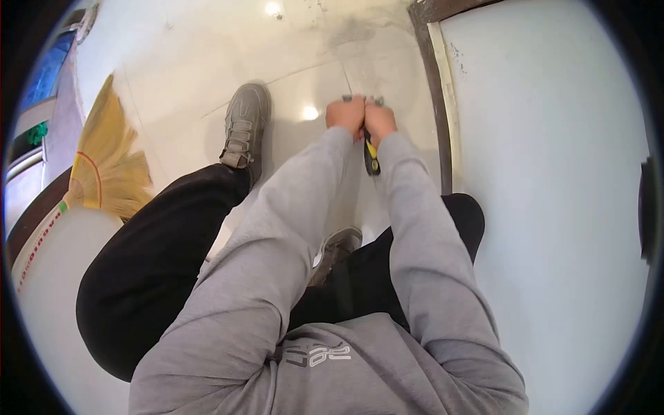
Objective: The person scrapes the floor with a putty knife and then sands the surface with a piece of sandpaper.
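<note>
Both hands are together low over the tiled floor, at the top centre of the view. My left hand (346, 115) is closed, with a small dark bit showing at its far side; what it holds is mostly hidden. Against it, my right hand (379, 122) is closed around a black and yellow tool (373, 158), whose end sticks out below the hand toward me. A small greyish piece shows beyond the fingers of my right hand. The tool's far end cannot be made out.
A straw broom (104, 155) leans at the left. The shiny tiled floor (187, 41) has dark smudges beyond my hands. A white panel (546, 173) with a dark brown frame (438, 104) stands close on the right. My grey shoe (243, 124) is left of my hands.
</note>
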A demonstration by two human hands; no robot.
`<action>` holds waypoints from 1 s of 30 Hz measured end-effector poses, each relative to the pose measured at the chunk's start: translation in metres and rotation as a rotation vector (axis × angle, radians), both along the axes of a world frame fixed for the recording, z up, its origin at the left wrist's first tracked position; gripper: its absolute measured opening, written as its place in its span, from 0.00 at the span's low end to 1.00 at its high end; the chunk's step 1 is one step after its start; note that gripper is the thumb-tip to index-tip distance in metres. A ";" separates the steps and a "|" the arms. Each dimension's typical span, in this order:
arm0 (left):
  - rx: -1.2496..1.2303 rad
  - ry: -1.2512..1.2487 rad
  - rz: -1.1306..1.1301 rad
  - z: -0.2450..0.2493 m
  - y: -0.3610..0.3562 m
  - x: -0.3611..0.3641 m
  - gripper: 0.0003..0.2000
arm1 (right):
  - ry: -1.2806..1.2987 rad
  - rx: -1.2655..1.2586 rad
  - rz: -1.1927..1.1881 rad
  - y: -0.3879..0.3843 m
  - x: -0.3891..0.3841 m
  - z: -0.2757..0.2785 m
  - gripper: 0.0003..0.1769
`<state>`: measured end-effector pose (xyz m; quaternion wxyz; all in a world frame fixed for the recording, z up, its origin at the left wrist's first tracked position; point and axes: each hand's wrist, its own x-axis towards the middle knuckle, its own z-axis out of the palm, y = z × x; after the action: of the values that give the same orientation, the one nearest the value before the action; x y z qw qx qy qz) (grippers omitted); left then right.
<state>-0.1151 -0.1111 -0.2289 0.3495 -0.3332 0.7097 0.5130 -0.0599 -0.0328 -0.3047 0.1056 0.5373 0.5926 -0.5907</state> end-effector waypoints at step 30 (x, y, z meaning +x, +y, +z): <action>-0.144 0.058 -0.085 -0.014 -0.001 -0.003 0.17 | -0.057 0.063 -0.003 -0.005 -0.002 0.026 0.27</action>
<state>-0.1185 -0.1120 -0.2433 0.3254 -0.3124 0.7680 0.4546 -0.0623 -0.0383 -0.2791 0.1047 0.5579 0.6067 -0.5565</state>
